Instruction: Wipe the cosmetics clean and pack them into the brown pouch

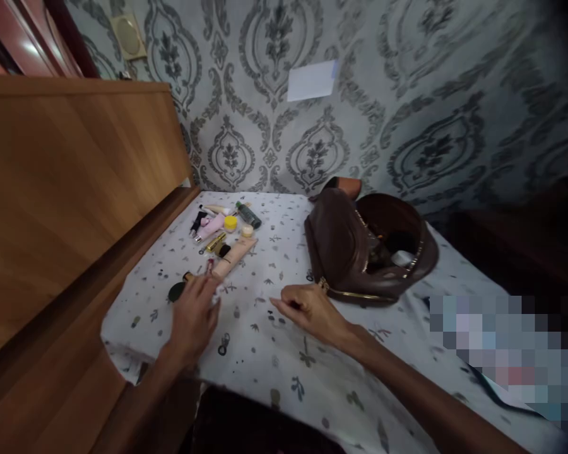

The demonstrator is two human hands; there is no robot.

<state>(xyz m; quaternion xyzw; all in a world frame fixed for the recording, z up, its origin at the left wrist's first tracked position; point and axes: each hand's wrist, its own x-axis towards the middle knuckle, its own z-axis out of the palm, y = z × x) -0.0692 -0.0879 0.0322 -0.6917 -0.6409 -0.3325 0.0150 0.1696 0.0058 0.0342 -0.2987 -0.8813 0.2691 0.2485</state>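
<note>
My left hand (193,318) is over the near left of the cloth-covered table, its fingers stretched forward and slightly blurred. Its fingertips are beside a small reddish tube (210,266) and the near end of a beige squeeze tube (235,257); whether they touch is unclear. A dark round item (176,291) lies partly hidden by that hand. My right hand (315,313) is closed with fingers curled, just in front of a brown handbag (336,243); nothing shows in it. The bag stands unzipped, with a white item (402,258) inside.
Farther back lie a green bottle (248,215), a yellow-lidded jar (230,223), a pale pink tube (211,227) and a gold tube (216,242). A wooden cabinet (85,151) borders the left side. Patterned wallpaper (269,135) rises behind; a pixelated area covers the right.
</note>
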